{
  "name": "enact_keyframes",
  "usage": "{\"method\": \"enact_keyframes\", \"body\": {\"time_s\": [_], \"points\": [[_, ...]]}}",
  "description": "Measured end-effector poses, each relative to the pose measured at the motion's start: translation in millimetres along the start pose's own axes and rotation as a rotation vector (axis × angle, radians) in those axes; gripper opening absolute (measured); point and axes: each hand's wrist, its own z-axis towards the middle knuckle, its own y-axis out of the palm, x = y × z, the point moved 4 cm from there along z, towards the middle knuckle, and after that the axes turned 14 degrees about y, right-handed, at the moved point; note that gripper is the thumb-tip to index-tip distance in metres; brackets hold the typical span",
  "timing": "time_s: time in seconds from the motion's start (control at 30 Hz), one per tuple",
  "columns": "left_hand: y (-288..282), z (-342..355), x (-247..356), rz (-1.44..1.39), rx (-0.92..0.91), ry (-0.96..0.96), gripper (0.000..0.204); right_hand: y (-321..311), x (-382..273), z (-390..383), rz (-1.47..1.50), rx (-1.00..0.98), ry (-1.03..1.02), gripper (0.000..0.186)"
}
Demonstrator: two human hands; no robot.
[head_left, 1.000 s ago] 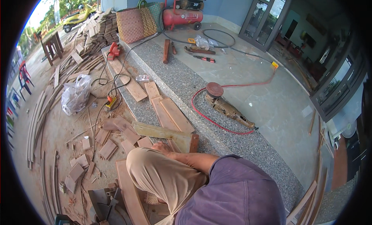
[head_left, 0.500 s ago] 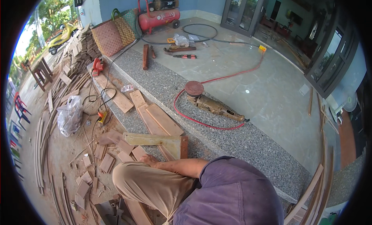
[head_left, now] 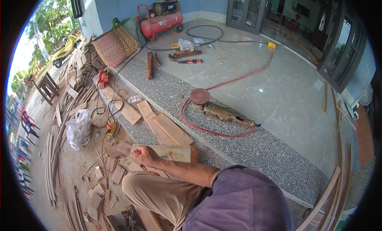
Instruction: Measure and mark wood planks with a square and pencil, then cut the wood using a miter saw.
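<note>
My right hand [head_left: 145, 156] is raised above my bent knee, its fingers curled together. A faint blur lies beside the fingertips, so I cannot make out what they hold, if anything. Behind the hand, a yellowish carpenter's square [head_left: 177, 152] with a brown edge lies across wooden boards [head_left: 172, 129] on the granite step. Short wood offcuts [head_left: 119, 174] are scattered on the ground to the left of my knee. My left hand does not show.
A disc sander [head_left: 223, 113] with a red cord rests on the granite ledge [head_left: 274, 159]. Farther back are a hammer [head_left: 185, 54], pliers [head_left: 191, 61] and a red air compressor [head_left: 163, 22]. A red power tool [head_left: 103, 78] and a plastic bag [head_left: 78, 129] are at left; long strips [head_left: 318, 199] lean at right.
My right hand has risen from the wood beside my knee to in front of the square, with its fingers curled. The whole view has shifted slightly.
</note>
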Motion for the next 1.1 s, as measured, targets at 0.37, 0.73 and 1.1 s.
{"method": "enact_keyframes", "body": {"time_s": [0.37,0.73,1.1], "points": [[-3.0,-6.1,-37.3,0.031,-0.014,-0.114,0.035,49.1,-88.5,-46.8,-0.398,-0.465,-0.392,0.029],[60.0,-171.8,-260.5,0.075,-0.115,-0.679,0.034,195.2,-98.3,-80.2,-0.782,-1.013,-0.538,0.037],[92.8,-228.9,-280.6,0.067,-0.268,-0.590,0.067,394.9,45.5,-213.5,-1.409,-1.645,-0.753,0.027]]}}
